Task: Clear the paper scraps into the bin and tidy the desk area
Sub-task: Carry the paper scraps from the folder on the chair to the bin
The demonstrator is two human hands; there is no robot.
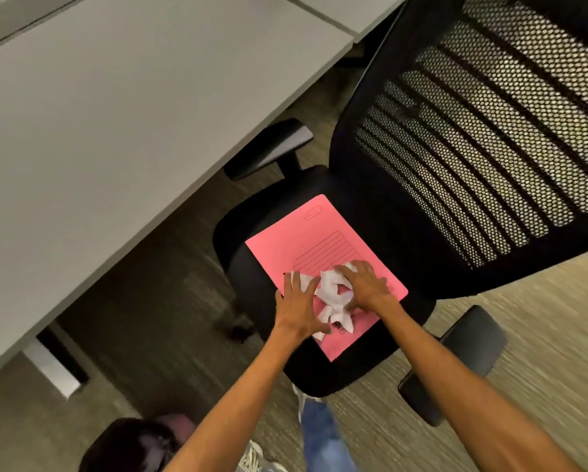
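Observation:
A pink folder (314,247) lies flat on the seat of a black office chair (384,212). On its near half sits a heap of crumpled white paper scraps (331,294). My left hand (297,306) presses flat against the left side of the heap, fingers spread. My right hand (365,284) cups the heap from the right, fingers curled over the top scraps. Both hands touch the paper from opposite sides; the heap still rests on the folder. A dark round bin (129,444) with a pink lining shows at the bottom left, partly hidden by my left forearm.
A grey desk (115,114) fills the upper left, its edge running above the chair's left armrest (272,148). The mesh backrest (490,131) rises at the right, with the right armrest (456,362) near my right arm. Carpet lies below; my jeans and shoe (323,434) show at the bottom.

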